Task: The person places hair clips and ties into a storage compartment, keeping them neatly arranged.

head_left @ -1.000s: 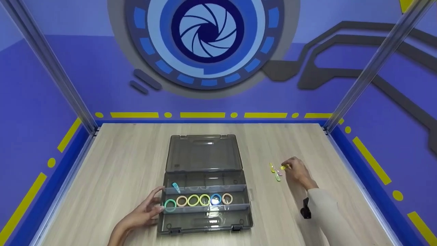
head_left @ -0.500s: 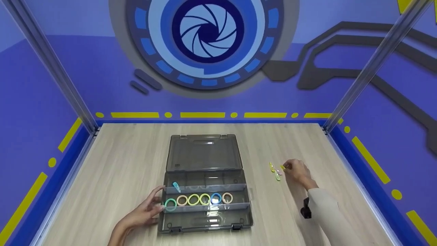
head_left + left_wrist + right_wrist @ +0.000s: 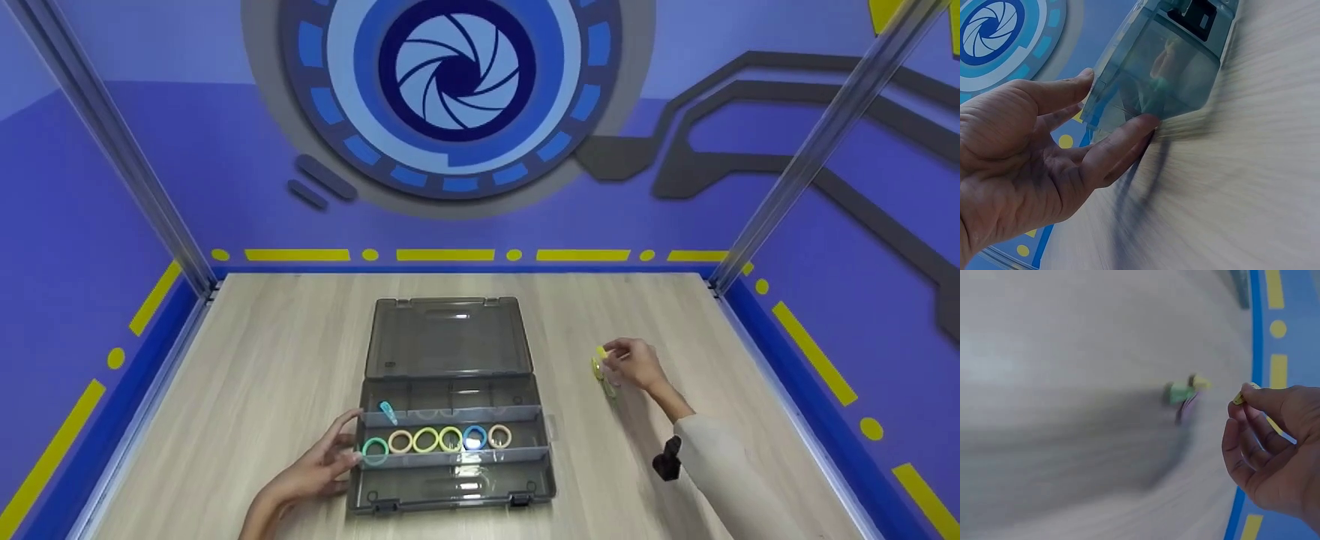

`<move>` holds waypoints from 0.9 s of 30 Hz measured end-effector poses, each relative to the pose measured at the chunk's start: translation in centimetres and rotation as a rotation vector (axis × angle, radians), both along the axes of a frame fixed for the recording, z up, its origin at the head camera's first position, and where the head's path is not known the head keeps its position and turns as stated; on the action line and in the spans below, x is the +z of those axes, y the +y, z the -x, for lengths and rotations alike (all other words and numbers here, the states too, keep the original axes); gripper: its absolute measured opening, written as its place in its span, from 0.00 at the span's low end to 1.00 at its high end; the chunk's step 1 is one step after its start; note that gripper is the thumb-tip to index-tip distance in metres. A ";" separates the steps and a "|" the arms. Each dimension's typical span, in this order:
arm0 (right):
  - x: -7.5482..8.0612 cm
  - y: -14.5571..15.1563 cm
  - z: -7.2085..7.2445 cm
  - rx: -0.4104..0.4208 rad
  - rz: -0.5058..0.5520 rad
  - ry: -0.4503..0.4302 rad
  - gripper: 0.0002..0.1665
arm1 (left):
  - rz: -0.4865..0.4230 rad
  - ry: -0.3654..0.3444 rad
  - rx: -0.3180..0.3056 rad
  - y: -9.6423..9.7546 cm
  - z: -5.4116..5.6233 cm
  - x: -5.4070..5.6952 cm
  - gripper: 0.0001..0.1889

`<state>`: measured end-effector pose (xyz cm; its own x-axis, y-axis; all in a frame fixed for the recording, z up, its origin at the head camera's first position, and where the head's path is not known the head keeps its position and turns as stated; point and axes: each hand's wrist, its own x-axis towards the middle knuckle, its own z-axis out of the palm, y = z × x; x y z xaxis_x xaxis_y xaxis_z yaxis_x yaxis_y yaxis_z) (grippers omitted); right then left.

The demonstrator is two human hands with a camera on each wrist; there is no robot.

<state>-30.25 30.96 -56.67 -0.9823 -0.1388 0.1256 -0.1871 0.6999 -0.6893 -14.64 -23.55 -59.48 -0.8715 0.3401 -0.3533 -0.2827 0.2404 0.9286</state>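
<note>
Left hand (image 3: pixel 321 465) spread, its fingertips touch the nearest end of the divided box (image 3: pixel 427 487); light contact there should be enough to steady it. Farther forward, across the box, the right hand (image 3: pixel 637 364) pinches a yellow hair clip (image 3: pixel 601 351) between thumb and finger, just beside the loose clips (image 3: pixel 597 368) on the counter (image 3: pixel 285 352); a small, firm pinch, raised well clear, would best leave these undisturbed.

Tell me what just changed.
The right hand moved left, toward the open box, with the yellow clip it already pinched, and now partly hides the loose clips in the head view. Nothing was let go. The left hand at the box's left side, the six rings and the blue clip stayed put.
</note>
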 end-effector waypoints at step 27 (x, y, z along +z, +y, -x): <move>2.1 -15.6 -2.2 0.507 0.217 -0.151 0.15 | -0.038 0.024 -0.036 -0.2 -0.2 -0.1 0.44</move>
